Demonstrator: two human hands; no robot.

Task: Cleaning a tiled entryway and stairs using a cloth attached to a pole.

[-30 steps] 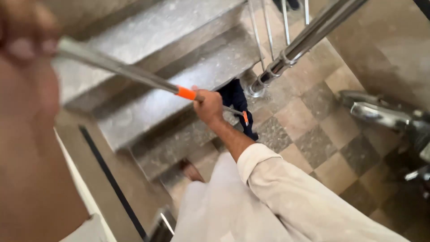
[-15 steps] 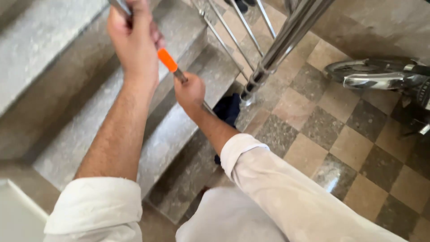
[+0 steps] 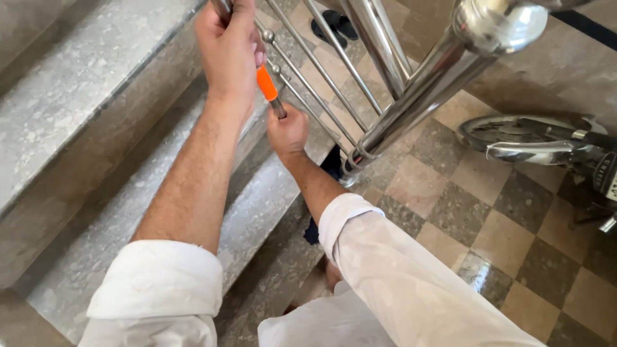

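Above the stone steps (image 3: 96,128), a metal pole (image 3: 275,103) with an orange collar (image 3: 266,83) is being gripped by closed left hand (image 3: 228,48) and right hand (image 3: 287,132).

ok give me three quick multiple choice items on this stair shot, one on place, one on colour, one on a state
1. Where is the dark cloth?
A. at the railing post's foot
B. on the top step
C. on the sleeve

2. What colour is the collar on the pole?
A. blue
B. orange
C. green

3. How does the left hand stand?
A. open
B. shut on the pole
C. flat on a step

A: it lies below the railing post.
B: bright orange band.
B: fingers wrap the pole, above the right hand.
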